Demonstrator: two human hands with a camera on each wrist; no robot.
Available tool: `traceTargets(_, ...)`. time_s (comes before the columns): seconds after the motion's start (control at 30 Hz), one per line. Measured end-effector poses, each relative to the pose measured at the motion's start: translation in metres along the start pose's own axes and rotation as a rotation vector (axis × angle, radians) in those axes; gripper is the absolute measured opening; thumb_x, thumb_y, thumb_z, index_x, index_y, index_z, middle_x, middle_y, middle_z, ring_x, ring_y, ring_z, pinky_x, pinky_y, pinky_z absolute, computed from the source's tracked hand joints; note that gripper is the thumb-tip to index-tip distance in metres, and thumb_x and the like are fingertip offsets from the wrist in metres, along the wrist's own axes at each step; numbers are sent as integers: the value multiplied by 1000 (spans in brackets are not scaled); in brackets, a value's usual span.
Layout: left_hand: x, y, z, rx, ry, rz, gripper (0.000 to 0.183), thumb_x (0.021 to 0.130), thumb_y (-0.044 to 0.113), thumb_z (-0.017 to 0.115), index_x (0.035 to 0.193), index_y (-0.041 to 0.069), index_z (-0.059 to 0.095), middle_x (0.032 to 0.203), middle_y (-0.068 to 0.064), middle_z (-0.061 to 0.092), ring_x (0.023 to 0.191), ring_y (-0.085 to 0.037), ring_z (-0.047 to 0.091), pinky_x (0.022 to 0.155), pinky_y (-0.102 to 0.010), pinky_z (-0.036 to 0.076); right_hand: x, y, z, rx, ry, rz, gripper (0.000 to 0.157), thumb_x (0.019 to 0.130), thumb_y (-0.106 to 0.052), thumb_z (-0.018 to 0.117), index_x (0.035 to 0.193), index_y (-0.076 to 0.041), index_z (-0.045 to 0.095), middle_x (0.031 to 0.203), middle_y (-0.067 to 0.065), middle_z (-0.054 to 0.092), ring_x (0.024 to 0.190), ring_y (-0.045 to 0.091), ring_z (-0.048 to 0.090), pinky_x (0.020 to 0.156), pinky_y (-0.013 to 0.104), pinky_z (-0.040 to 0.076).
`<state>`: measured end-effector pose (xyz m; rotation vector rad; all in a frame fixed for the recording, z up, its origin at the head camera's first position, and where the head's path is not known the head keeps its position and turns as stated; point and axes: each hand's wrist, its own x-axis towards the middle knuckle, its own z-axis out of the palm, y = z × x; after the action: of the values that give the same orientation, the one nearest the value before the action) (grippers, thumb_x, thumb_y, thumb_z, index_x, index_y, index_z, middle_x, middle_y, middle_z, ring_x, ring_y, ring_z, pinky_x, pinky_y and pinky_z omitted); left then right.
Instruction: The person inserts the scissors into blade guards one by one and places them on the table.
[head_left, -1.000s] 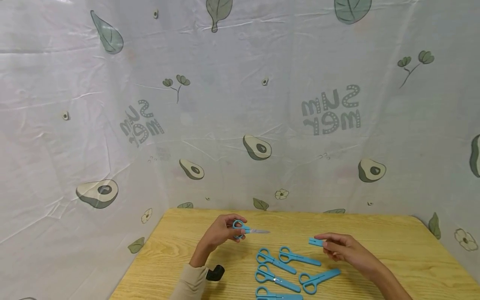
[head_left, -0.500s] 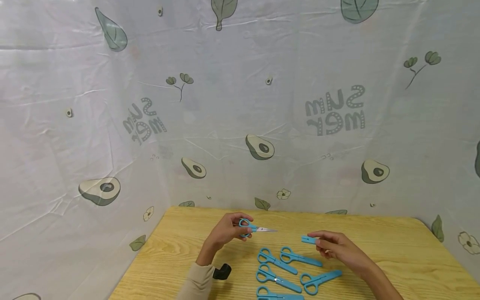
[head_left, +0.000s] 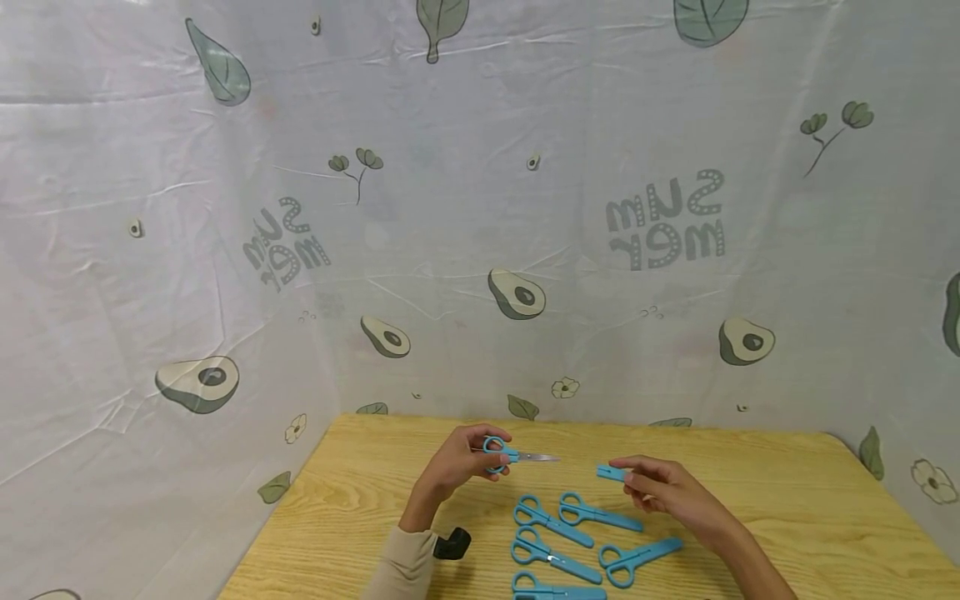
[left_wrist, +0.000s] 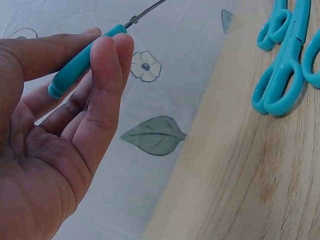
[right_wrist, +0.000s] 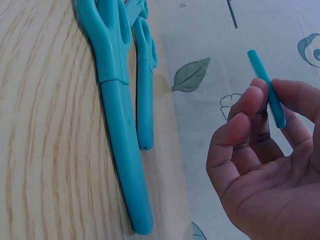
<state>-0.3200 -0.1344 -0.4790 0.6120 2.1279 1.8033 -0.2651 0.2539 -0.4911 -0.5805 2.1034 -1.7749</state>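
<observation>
Blue-handled scissors (head_left: 512,456) are pinched at the handles by my left hand (head_left: 459,462), raised over the table, with the bare metal blades pointing right. In the left wrist view thumb and fingers press the blue handle (left_wrist: 75,67) from both sides. My right hand (head_left: 671,492) pinches a blue scissors cover (head_left: 611,472) between thumb and fingertips, its slotted end facing the blade tip across a small gap. Seen from the right wrist, the cover (right_wrist: 266,90) stands tilted between the fingers, and the blade tip (right_wrist: 232,12) shows beyond it.
Several capped blue scissors lie on the wooden table (head_left: 360,500) below the hands: one pair (head_left: 600,512) at the back, one (head_left: 637,561) under the right forearm, one (head_left: 558,593) at the front edge of view. A black wrist device (head_left: 452,544) sits on the left wrist. A printed curtain (head_left: 450,233) hangs behind.
Both hands have come closer together: the left has carried the scissors a little right, and the right has brought the cover left and slightly up. The scissors on the table stay put.
</observation>
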Motion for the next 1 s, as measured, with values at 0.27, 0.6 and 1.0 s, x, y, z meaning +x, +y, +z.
traceTargets(0.27,-1,1,2,-9,4,-12,32,101,7,74,133,4,70,96,0,73,89,-22,79,84,-44,68,4,-1,2,5,7,13,50,116,-24,51,157,5,48,106,1,67,88,14,61,74,28,55)
traceTargets(0.6,1,1,7,-18,13,-16,34,100,7,75,134,4,70,96,0,74,92,-27,80,88,-53,67,10,-7,7,-16,20,16,53,115,-25,53,156,8,46,106,1,67,89,18,63,74,30,55)
traceTargets(1.0,6,-1,20,-33,1,-5,34,101,6,74,134,4,70,95,-1,74,88,-19,79,91,-59,65,12,-11,14,-22,22,19,53,114,-26,56,154,7,50,104,-2,66,91,18,63,78,32,59)
